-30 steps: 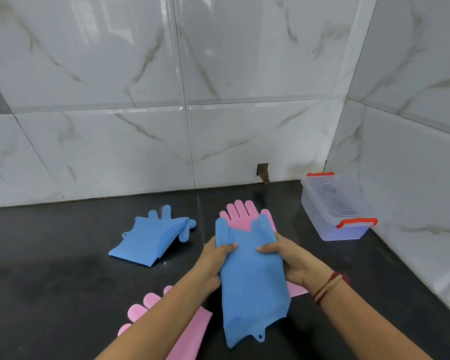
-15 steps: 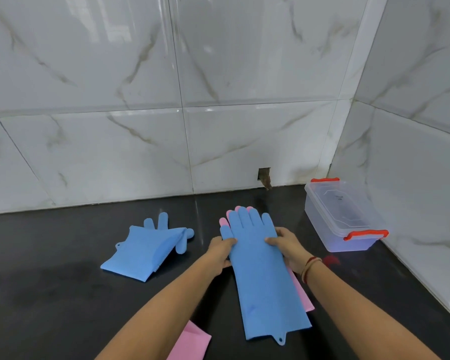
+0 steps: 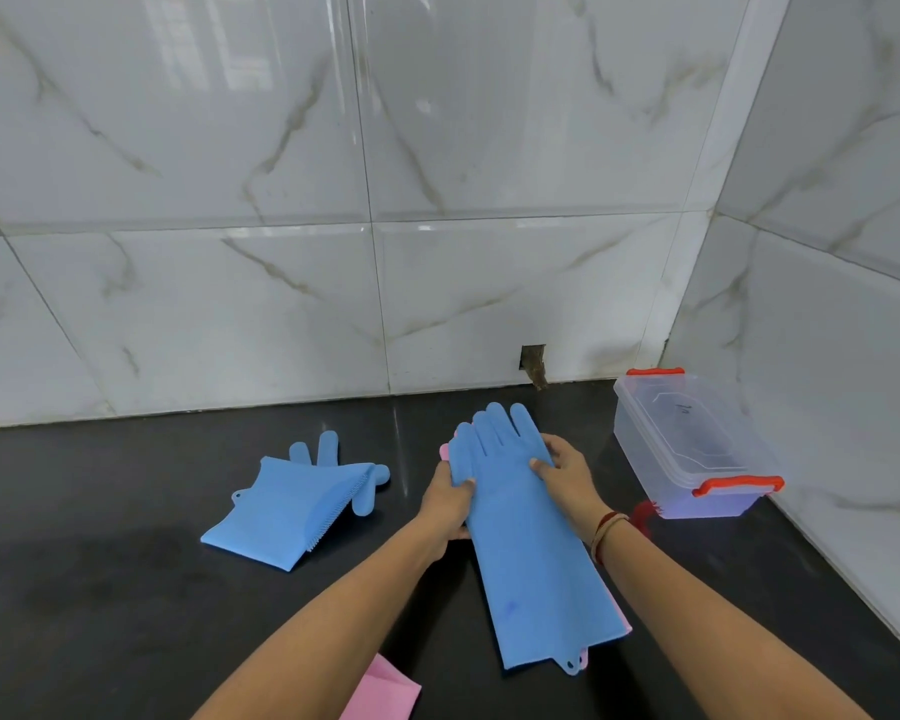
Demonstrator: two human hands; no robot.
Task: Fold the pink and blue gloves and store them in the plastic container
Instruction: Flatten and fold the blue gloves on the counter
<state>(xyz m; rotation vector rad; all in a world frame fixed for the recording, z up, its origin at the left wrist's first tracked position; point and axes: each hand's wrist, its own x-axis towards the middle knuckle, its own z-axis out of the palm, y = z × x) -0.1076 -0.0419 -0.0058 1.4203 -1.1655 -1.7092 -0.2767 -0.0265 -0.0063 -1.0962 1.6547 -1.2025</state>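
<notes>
A long blue glove (image 3: pixel 531 553) lies flat on the black counter, fingers pointing to the wall, stacked on a pink glove (image 3: pixel 625 625) whose edges peek out beneath. My left hand (image 3: pixel 445 498) pinches the blue glove's left edge near the thumb. On the opposite edge by the palm, my right hand (image 3: pixel 562 472) holds it. A second blue glove (image 3: pixel 292 506) lies folded over to the left. Another pink glove (image 3: pixel 383 691) shows at the bottom edge under my left forearm. The clear plastic container (image 3: pixel 692 449) with red latches stands at the right, lid on.
The black counter (image 3: pixel 100 589) meets white marble-tiled walls behind and at the right, forming a corner next to the container. A small hole (image 3: pixel 533 358) in the wall sits just above the counter behind the gloves.
The blue glove, held up and bunched a second ago, has been laid out flat over the pink glove. Both hands slid up to its edges near the fingers.
</notes>
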